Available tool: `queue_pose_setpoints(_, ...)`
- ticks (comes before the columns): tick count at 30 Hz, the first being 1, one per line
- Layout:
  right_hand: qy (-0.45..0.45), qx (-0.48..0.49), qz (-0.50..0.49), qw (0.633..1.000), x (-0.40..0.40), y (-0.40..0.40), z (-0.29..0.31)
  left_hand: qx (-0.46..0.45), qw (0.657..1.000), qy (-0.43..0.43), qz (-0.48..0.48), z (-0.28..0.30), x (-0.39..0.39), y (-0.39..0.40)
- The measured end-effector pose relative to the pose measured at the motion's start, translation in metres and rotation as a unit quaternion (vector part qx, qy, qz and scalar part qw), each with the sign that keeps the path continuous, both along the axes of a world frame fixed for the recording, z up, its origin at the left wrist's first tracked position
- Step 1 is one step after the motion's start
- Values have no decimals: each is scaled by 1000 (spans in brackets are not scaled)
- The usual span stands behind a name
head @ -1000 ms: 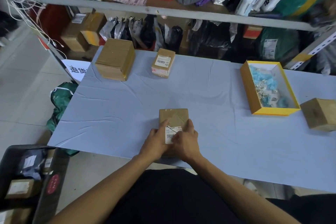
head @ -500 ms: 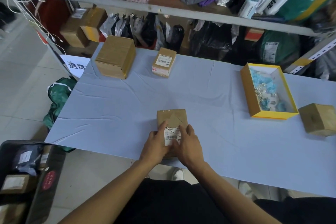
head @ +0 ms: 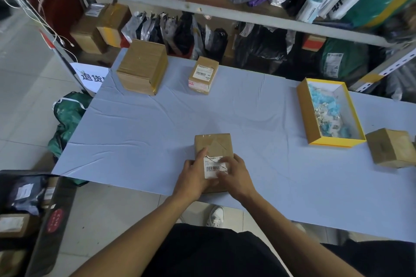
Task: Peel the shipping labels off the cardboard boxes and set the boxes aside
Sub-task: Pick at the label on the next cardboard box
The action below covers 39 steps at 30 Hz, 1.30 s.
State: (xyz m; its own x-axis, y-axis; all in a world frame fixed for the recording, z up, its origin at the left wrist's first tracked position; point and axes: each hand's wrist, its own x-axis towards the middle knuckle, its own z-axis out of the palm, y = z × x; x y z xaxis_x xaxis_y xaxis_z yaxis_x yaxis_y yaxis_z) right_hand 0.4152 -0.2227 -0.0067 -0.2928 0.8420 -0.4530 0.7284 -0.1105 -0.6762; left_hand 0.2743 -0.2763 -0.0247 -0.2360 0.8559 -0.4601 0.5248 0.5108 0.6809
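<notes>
A: Where is the box being worked on sitting right now?

B: The small cardboard box (head: 213, 148) is resting on the blue-grey table (head: 139, 132), close to the near edge, right in front of the person. Both hands are on it.

A: What are the hands doing?

B: The left hand (head: 193, 174) is gripping the box's left side, with its thumb lying up along the edge of the shipping label (head: 213, 167). The right hand (head: 236, 174) is curling over the label's right edge; it seems to be picking at it, though the fingertips are blurring too much to be sure.

A: Is anything changing compared with a second ago?

B: Very little. The label's torn upper edge is looking the same as before, and the hands are staying in nearly the same place. I'm judging the peel as stalling on the remaining half, so a firmer hold on a lifted corner is probably needed.

A: And the rest?

B: Another labelled box (head: 203, 74) is waiting at the far side beside a large plain box (head: 143, 67). A yellow tray (head: 302, 108) is holding what look like crumpled scraps, and a bare box (head: 391, 147) is sitting to its right.
</notes>
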Motion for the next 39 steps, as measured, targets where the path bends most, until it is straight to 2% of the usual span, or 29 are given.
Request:
queue_pose_setpoints(3, -17, 59, 16, 998, 1, -8, -3, 1, 1000, 7, -3, 0, 0, 1)
queue_pose_setpoints(11, 6, 11, 11, 1000, 9, 7, -2, 9, 1000, -4, 5, -2, 1, 1)
queue_pose_setpoints(17, -10, 74, 15, 997, 7, -8, -7, -1, 1000, 8, -2, -3, 1, 0)
queue_pose_setpoints(24, 81, 2, -91, 993, 11, 12, -4, -11, 1000, 4, 3, -5, 0, 2)
queue_pose_setpoints(29, 32, 59, -106, 992, -5, 9, -15, -14, 1000, -3, 8, -5, 0, 3)
queue_pose_setpoints(33, 21, 36, -162, 986, -16, 18, -26, -4, 1000, -9, 9, -4, -1, 2)
queue_pose_setpoints(39, 40, 5, -119, 992, -6, 34, -29, -7, 1000, 24, -13, 0, -3, 2)
